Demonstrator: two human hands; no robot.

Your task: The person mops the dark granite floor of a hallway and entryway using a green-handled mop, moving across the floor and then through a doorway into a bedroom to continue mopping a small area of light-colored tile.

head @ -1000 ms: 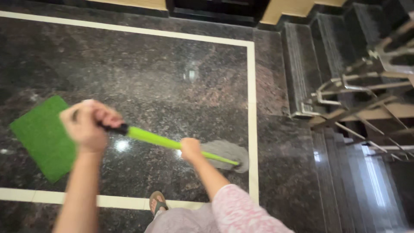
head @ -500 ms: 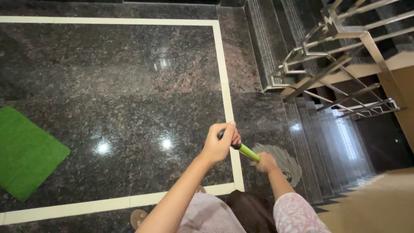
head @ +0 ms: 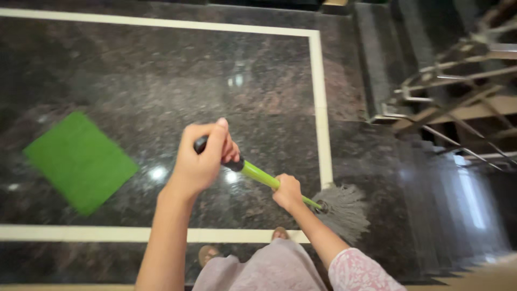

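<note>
Mop handle [head: 258,175] is gripped by both hands: left hand [head: 202,159] closed on the black top end, right hand [head: 287,192] closed lower down. Mop head [head: 342,211] is pressed on the floor [head: 161,81] beside the cream border line [head: 322,108], near the stairs [head: 452,188]. Wet sheen is seen mid-floor; the area by the green mat [head: 81,160] looks unmopped.

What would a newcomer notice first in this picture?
First, the bright green mop handle at the centre: the left hand holds its black top end and the right hand holds it lower down. Its grey mop head rests on the dark polished floor near the stairs. A green mat lies at the left.
</note>
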